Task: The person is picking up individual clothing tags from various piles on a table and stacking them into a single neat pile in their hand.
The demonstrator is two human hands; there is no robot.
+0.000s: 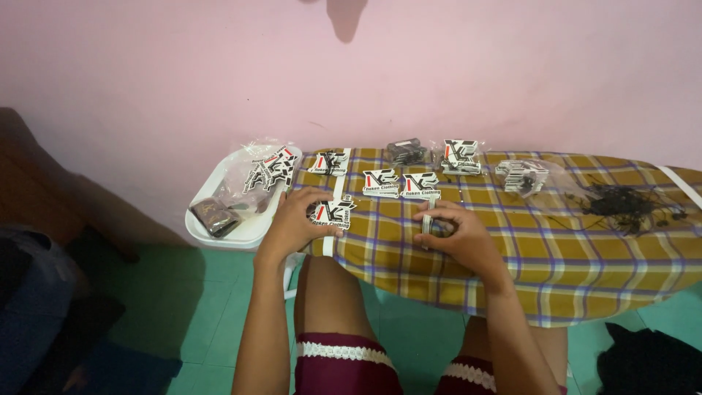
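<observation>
now the person sits at a board covered with a yellow plaid cloth [556,256], and both hands rest on it near the front edge. the left hand [296,219] lies flat with the fingers spread a little, and its fingertips press on the left side of a black, white and red tag [333,212]. this tag lies on the cloth just to the right of the palm, touching the fingers, not gripped between them. the right hand [457,234] is curled, the fingers bent together around a small pale strip [428,227], which stands out at the left side of this hand, between thumb and fingers. how tight the hold is, i cannot tell exactly, but the fingers are closed on it.

behind the hands, two more tags [401,183] lie side by side on the cloth, well apart from the palms. further back are another tag [329,162], a dark small packet [406,151] and a stack of tags in clear wrap [461,157]. to the right lies a clear bag with small tags [522,176], and beside it a heap of black threads [621,201]. left of the board a white tray [219,238] holds a plastic bag of tags [269,170] and a brown packet [212,216].
</observation>
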